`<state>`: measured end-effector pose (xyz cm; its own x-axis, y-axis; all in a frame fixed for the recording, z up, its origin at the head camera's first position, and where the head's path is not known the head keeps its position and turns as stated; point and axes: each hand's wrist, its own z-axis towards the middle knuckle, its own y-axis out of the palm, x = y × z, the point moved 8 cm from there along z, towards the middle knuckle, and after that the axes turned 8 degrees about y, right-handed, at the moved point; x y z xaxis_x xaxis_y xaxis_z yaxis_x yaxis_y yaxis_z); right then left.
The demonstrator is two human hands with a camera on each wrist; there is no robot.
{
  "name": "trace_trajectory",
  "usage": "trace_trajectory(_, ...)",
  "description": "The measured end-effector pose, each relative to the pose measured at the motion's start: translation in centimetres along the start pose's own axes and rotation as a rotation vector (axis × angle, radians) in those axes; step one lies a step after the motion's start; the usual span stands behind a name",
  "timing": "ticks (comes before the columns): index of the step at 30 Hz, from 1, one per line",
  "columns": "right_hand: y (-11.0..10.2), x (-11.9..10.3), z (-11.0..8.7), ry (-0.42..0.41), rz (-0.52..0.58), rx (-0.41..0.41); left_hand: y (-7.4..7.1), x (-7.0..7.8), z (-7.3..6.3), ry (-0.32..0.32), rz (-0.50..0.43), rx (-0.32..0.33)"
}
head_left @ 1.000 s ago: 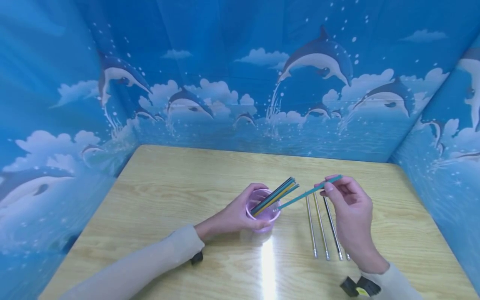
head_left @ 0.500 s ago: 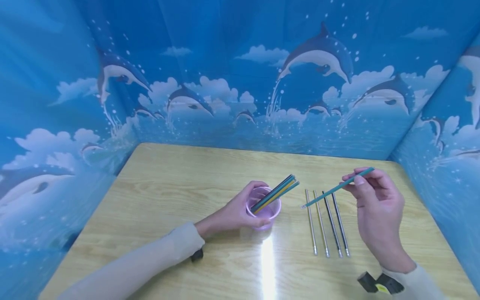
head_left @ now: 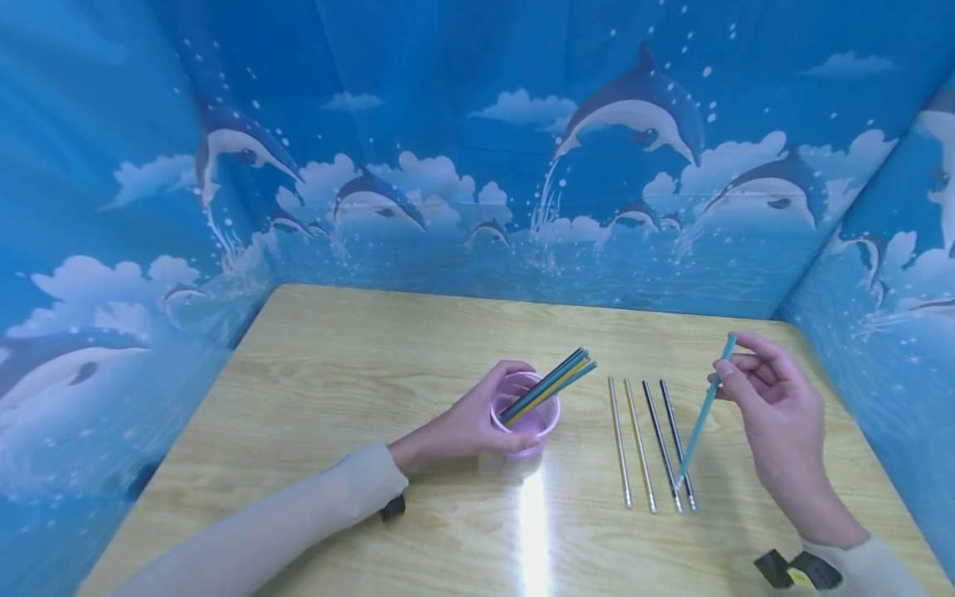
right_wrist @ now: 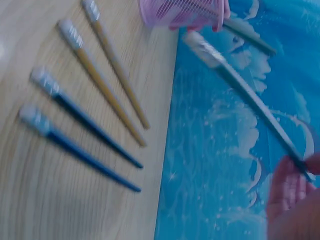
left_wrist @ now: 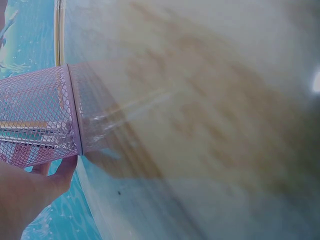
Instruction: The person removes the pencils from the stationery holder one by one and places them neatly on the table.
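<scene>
My left hand (head_left: 481,419) grips a pink mesh pencil cup (left_wrist: 37,112) around its side, at the middle of the table. Several pencils (head_left: 550,386), dark, teal and yellow, lean out of the cup toward the right. Between thumb and fingers, my right hand (head_left: 779,414) pinches a teal pencil (head_left: 703,423) near its far end. Its white eraser end hangs down, over the row of pencils on the table in the head view. In that row lie two yellowish pencils (right_wrist: 102,82) and two dark blue pencils (right_wrist: 87,120), side by side and apart, erasers toward me.
The wooden table (head_left: 358,348) is bounded at the back and sides by a blue curtain (head_left: 462,166) printed with dolphins. A bright light reflection (head_left: 533,531) falls on the tabletop in front of the cup.
My right hand has moved right, drawing the teal pencil away from the cup. The pencil has swung from slanting toward the cup to a steeper angle. My left hand and the cup stay put.
</scene>
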<state>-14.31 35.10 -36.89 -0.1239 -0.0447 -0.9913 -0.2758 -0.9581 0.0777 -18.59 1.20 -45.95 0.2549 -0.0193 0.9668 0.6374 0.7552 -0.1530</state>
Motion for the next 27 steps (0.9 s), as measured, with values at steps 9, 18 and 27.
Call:
trace_trajectory(9, -2.4, 4.4, 2.7, 0.212, -0.554, -0.167, 0.0, 0.0, -0.1, -0.011, 0.011, 0.003)
trace_trajectory(18, -2.5, 7.6, 3.9, 0.332, -0.703, -0.278, 0.1, 0.1, -0.1, -0.027, 0.027, 0.003)
trace_trajectory(27, -2.1, 10.0, 5.1, 0.390, -0.819, -0.347, 0.0, 0.1, -0.1, -0.025, 0.029, 0.001)
